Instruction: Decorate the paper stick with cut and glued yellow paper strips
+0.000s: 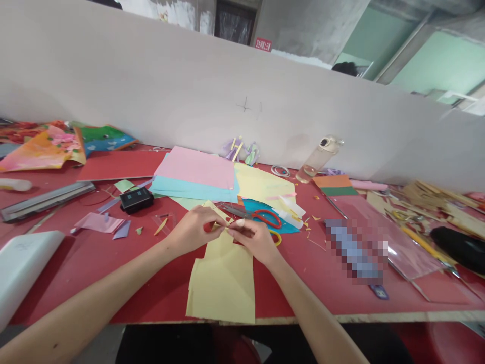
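A small, yellowish, paper-like piece [226,227] is being pinched between the nearly closed thumb and fingertips of the left hand [192,230] and those of the right hand [259,240]; its exact form is being hidden by the fingers. Directly beneath, pale-yellow rectangular paper [227,285] is being supported by the red, flat tabletop [151,296]. Metal scissors with red looped handles [254,214] are being partly obscured just beyond the right hand.

You have bare forearms [117,285] behind your left hand [193,227] and right hand [259,240], a small dark spot [55,346] on the left one, well back from that hand, and black clothing [166,345] showing below both hands.
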Demonstrator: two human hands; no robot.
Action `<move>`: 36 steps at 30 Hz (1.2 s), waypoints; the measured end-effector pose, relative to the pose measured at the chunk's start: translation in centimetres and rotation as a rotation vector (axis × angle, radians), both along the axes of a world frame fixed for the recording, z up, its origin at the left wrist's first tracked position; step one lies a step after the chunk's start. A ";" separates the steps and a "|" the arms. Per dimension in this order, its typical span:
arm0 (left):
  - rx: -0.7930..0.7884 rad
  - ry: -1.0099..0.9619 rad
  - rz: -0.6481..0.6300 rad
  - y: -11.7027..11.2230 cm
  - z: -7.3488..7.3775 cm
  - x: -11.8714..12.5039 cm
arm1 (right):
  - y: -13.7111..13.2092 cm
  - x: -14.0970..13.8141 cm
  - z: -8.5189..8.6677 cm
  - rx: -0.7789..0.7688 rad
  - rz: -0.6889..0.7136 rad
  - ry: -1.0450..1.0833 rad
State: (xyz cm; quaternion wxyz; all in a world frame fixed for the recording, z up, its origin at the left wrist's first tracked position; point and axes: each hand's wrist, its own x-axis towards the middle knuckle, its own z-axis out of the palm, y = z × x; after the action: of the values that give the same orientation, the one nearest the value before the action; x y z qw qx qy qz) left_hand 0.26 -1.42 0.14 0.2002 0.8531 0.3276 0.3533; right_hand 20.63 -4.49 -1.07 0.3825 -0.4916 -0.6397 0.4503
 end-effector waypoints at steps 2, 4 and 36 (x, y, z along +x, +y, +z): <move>0.006 -0.011 -0.007 0.0 0.0 0.0 | 0.0 0.0 0.0 -0.006 0.001 0.002; 0.001 -0.021 -0.013 0.0 0.0 0.0 | 0.0 0.0 0.1 -0.004 -0.005 0.020; -0.167 -0.075 -0.014 -0.2 0.8 0.0 | 0.0 -0.1 0.1 0.007 0.034 0.016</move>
State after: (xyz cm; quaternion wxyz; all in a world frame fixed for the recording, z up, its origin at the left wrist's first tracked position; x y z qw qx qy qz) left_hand 0.23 -1.63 0.91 0.2853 0.8217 0.3424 0.3552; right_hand 20.55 -4.46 -0.93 0.3816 -0.4758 -0.6466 0.4582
